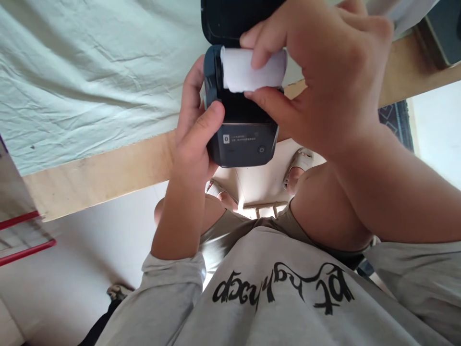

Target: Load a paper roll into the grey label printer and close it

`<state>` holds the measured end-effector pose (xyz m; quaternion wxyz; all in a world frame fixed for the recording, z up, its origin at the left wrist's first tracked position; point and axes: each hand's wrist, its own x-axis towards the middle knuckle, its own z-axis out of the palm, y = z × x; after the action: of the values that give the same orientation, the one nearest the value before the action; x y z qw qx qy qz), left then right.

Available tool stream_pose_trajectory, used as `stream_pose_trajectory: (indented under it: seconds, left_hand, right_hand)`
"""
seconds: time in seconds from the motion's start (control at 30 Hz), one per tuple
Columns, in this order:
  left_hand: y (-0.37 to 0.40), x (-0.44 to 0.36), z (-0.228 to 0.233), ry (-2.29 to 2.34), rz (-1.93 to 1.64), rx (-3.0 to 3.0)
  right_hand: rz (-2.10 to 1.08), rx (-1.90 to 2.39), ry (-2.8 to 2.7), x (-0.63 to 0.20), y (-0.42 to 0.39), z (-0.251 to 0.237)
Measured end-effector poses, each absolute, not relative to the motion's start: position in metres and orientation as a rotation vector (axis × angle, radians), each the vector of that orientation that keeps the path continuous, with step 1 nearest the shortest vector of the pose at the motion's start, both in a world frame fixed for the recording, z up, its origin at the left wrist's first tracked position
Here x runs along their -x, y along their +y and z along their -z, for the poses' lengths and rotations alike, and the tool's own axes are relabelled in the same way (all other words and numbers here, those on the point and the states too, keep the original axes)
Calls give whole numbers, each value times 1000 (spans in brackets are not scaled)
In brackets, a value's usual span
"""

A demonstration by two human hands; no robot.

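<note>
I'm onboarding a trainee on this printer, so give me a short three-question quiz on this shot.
1. True or false: the lid of the dark printer stands open.
2. Which hand pinches the white paper roll? A) left hand B) right hand
3. What covers the table behind the printer?

Key: 1 true. 2 B. 3 a pale green cloth.
</note>
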<state>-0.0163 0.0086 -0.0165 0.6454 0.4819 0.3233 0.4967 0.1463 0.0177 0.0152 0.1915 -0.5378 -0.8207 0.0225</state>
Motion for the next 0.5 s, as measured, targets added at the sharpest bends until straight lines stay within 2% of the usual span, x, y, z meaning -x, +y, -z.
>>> stream_pose_trajectory:
  seconds: [0.4,0.5]
  left_hand:
    - [16,21,28,648,-1134,-1147]
    - [15,25,27,636,-1091,-1211]
  right_hand:
    - [-50,1047,-2413,-153,6,-9]
    - [-150,958,-2335,-156,7,-9]
